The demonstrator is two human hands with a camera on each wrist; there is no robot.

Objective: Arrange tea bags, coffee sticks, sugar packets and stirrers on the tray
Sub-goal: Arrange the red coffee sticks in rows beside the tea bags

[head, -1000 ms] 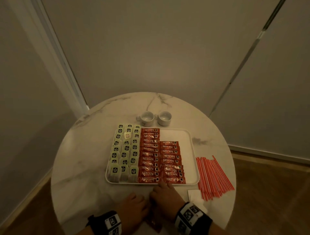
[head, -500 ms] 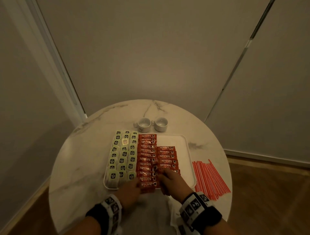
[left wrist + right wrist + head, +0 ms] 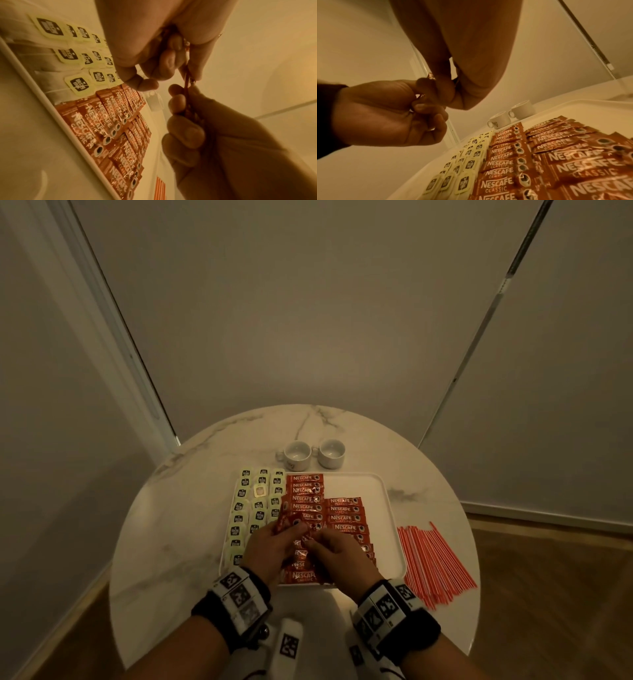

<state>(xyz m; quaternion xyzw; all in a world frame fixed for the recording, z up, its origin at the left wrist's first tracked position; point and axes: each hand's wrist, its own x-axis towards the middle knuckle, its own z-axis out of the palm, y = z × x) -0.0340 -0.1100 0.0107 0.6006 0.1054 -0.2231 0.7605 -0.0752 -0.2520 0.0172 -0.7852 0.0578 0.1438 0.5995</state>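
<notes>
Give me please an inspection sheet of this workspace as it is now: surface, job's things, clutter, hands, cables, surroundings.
Surface: round marble table; white tray in the middle.
Job's things: tea bags fill the tray's left part; coffee sticks in two columns beside them, right strip bare; stirrers lie on the table right of the tray; sugar packets cannot be told.
Clutter: two white cups behind the tray.
Hands: left hand and right hand pinch a few held sticks above the tray.
Cables: nothing seen.
Surroundings: plain walls, wooden floor.
</notes>
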